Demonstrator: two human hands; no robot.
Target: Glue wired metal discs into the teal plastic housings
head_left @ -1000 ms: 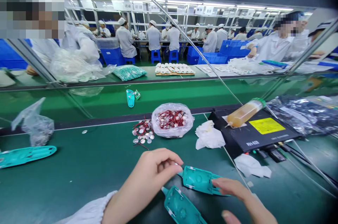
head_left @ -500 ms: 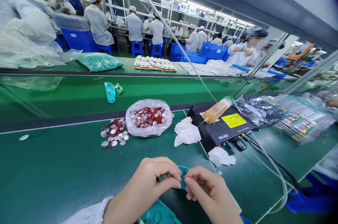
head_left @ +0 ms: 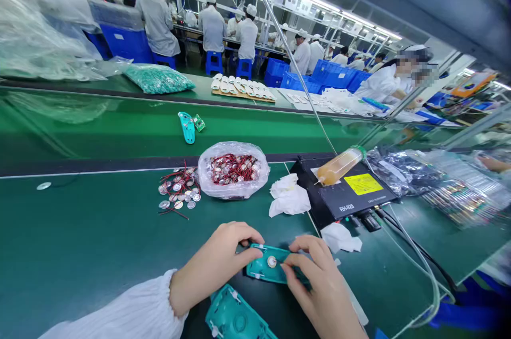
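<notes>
My left hand pinches the left end of a teal plastic shell between thumb and fingers. Inside the shell lies a small round disc, pale with a brassy rim. Around the shell's right end my right hand is closed, its fingertips close to the disc; whether they also pinch a wire is hidden. A second teal shell rests on the bench below my left hand, partly cut off by the frame. Beyond my hands, a plastic bag holds many discs with red wires, and loose wired discs lie left of it.
Crumpled white tissues lie beside a black box carrying a syringe of amber stuff. Cables run off its front. A teal shell with circuit board sits on the green belt. Co-workers sit beyond.
My hands have spread apart from the shell's middle, uncovering the disc inside it. The view has shifted, and more of the second shell shows below.
</notes>
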